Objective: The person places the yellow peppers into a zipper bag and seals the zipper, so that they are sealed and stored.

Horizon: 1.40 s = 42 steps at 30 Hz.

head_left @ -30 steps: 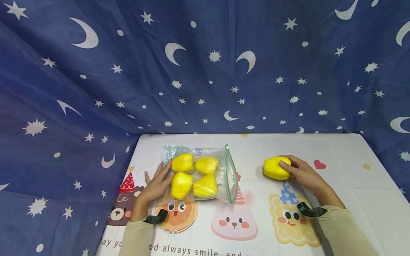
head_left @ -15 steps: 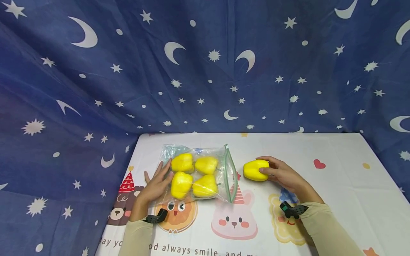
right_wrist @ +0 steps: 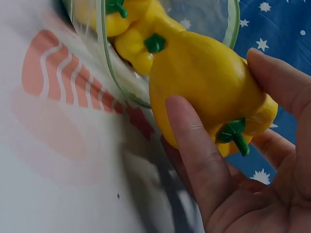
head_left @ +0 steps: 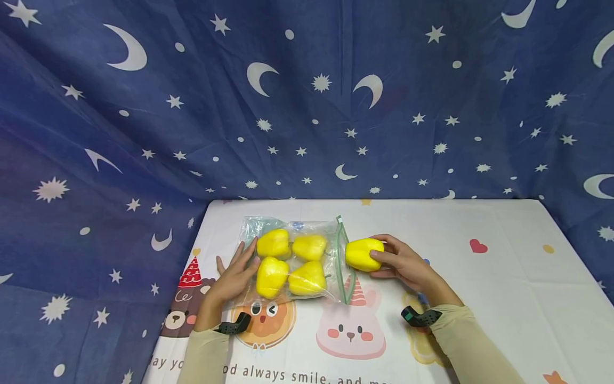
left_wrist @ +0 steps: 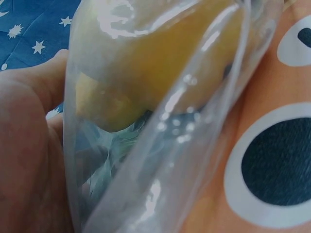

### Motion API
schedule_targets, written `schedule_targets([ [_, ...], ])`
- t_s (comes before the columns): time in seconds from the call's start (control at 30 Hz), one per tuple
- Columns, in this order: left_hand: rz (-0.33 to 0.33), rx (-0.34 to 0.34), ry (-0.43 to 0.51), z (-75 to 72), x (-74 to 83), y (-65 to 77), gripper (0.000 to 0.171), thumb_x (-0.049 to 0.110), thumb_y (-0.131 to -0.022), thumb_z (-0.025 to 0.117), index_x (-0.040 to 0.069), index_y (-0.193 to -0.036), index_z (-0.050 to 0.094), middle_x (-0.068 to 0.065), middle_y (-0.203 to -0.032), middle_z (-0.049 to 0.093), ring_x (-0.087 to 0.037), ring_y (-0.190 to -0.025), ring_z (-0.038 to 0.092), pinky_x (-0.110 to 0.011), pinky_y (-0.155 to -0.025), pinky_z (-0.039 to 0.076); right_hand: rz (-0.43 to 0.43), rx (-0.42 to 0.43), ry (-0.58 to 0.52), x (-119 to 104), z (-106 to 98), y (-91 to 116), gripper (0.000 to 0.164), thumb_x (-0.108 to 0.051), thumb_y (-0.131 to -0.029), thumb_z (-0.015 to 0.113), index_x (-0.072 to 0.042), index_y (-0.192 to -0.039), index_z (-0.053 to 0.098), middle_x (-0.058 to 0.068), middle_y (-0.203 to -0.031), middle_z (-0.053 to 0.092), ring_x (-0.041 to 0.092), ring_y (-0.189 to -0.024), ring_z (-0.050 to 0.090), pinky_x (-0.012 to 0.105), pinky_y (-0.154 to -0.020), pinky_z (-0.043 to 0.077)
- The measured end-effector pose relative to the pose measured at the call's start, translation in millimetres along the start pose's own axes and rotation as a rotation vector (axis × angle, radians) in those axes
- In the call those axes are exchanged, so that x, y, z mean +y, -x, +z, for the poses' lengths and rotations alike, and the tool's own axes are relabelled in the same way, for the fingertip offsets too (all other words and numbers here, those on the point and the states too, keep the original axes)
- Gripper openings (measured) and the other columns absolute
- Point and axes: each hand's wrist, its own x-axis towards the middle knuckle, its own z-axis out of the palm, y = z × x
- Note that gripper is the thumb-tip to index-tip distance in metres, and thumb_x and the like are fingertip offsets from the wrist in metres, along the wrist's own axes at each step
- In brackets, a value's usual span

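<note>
A clear zip bag [head_left: 341,266] with a green-edged mouth lies on its side, several yellow bell peppers [head_left: 272,277] in it. My left hand [head_left: 234,280] rests against its closed left end, fingers spread and fairly straight; in the left wrist view the plastic [left_wrist: 146,189] stands beside that hand. My right hand [head_left: 405,264] grips another yellow bell pepper [head_left: 361,254] between thumb and fingers, right at the open mouth. In the right wrist view the held pepper [right_wrist: 204,80] has its green stem toward the palm, and its far end overlaps the bag's rim [right_wrist: 109,73].
A white cloth [head_left: 518,277] printed with cartoon figures and lettering covers the table. Behind it and at the left hangs a dark blue curtain [head_left: 297,106] with moons and stars. Both wrists carry a black camera mount [head_left: 421,317].
My right hand has carried the yellow bell pepper leftward from the right part of the table to the bag's mouth. The left hand and the bag have stayed where they were.
</note>
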Motion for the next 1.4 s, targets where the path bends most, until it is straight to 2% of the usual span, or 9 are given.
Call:
schedule_targets([
  [0.17, 0.004, 0.003, 0.003, 0.8, -0.6, -0.5, 0.066, 0.052, -0.107, 0.041, 0.030, -0.165, 0.017, -0.006, -0.170, 0.023, -0.036, -0.160, -0.004, -0.071, -0.106, -0.033, -0.007, 0.003, -0.014, -0.9, 9.6, -5.0, 0.067, -0.018, -0.098, 0.071, -0.009, -0.154, 0.036, 0.021, -0.157, 0.026, 0.029, -0.113, 0.064, 0.051, -0.094, 0.058],
  [0.4, 0.006, 0.007, -0.004, 1.9, -1.8, -0.4, 0.066, 0.053, -0.107, 0.040, 0.030, -0.165, 0.017, -0.006, -0.170, 0.024, -0.036, -0.160, -0.003, -0.072, -0.106, -0.033, -0.022, -0.057, -0.030, -2.3, 21.9, -8.7, 0.064, -0.014, -0.099, 0.067, -0.008, -0.154, 0.035, 0.022, -0.154, 0.027, 0.030, -0.116, 0.063, 0.051, -0.096, 0.057],
  [0.57, 0.012, 0.013, 0.003, 1.9, -1.5, 0.8, 0.066, 0.052, -0.107, 0.040, 0.030, -0.165, 0.017, -0.007, -0.170, 0.024, -0.037, -0.160, -0.003, -0.072, -0.106, -0.033, -0.034, -0.028, -0.006, -3.3, 28.3, -10.1, 0.068, -0.011, -0.096, 0.068, -0.008, -0.156, 0.035, 0.022, -0.155, 0.031, 0.031, -0.118, 0.062, 0.051, -0.097, 0.057],
  [0.7, 0.015, 0.012, 0.008, 1.8, -0.8, 1.0, 0.066, 0.051, -0.108, 0.040, 0.030, -0.165, 0.016, -0.008, -0.170, 0.023, -0.037, -0.160, -0.003, -0.072, -0.106, -0.033, -0.038, 0.045, 0.026, -5.8, 33.5, -9.2, 0.067, -0.014, -0.094, 0.072, -0.012, -0.154, 0.042, 0.019, -0.151, 0.040, 0.030, -0.117, 0.062, 0.052, -0.095, 0.058],
  [0.8, 0.014, 0.010, 0.004, 1.6, -0.7, 0.6, 0.066, 0.052, -0.108, 0.040, 0.029, -0.165, 0.016, -0.008, -0.170, 0.023, -0.038, -0.160, -0.003, -0.072, -0.106, -0.033, -0.045, 0.069, 0.040, -8.2, 37.2, -8.1, 0.064, -0.016, -0.092, 0.074, -0.014, -0.151, 0.047, 0.019, -0.147, 0.044, 0.030, -0.115, 0.063, 0.053, -0.094, 0.058],
  [1.17, 0.007, 0.006, 0.011, 0.9, 0.2, -0.3, 0.066, 0.051, -0.107, 0.040, 0.028, -0.165, 0.017, -0.008, -0.170, 0.023, -0.037, -0.160, -0.003, -0.072, -0.106, -0.033, -0.059, 0.028, 0.037, -5.1, 44.2, -13.0, 0.057, -0.017, -0.093, 0.075, -0.008, -0.144, 0.050, 0.023, -0.136, 0.048, 0.029, -0.102, 0.068, 0.049, -0.087, 0.061],
  [1.4, 0.020, 0.009, 0.027, 0.8, -2.7, -0.4, 0.065, 0.050, -0.108, 0.039, 0.031, -0.165, 0.015, -0.006, -0.171, 0.021, -0.037, -0.160, -0.003, -0.071, -0.106, -0.034, -0.049, 0.032, 0.068, -4.9, 51.2, -14.8, 0.059, -0.022, -0.091, 0.078, -0.009, -0.142, 0.053, 0.023, -0.135, 0.049, 0.028, -0.104, 0.068, 0.048, -0.088, 0.061],
])
